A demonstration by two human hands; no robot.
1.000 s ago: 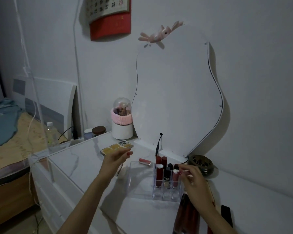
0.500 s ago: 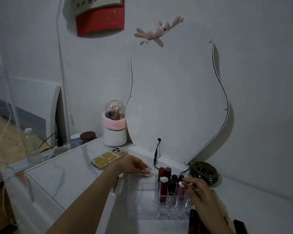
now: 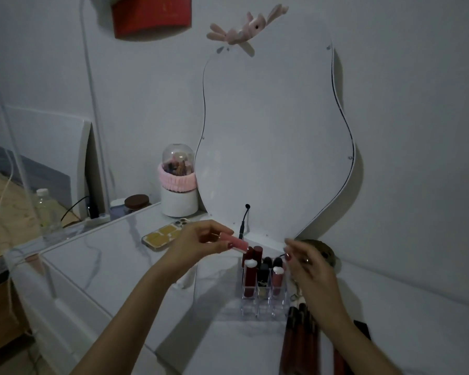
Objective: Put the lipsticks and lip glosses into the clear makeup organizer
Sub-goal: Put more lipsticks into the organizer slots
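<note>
Left hand point(image 3: 201, 243) up over the tabletop point(image 3: 114, 255), fingers pinching a pink lip gloss point(image 3: 234, 242) that lies nearly level, its free end pointing right toward the clear makeup organizer point(image 3: 263, 301) just below. Right hand point(image 3: 309, 269) hovers beside the filled back slots, fingers loosely curled, holding nothing I can make out. To drop in, that tube likely needs tipping upright.

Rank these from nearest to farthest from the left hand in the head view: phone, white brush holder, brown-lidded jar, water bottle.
From the left hand, which pinches a pink lip gloss:
1. Phone, just to its left on the dresser top.
2. White brush holder, behind it beside the mirror.
3. Brown-lidded jar, farther left.
4. Water bottle, far left, off the dresser.
</note>
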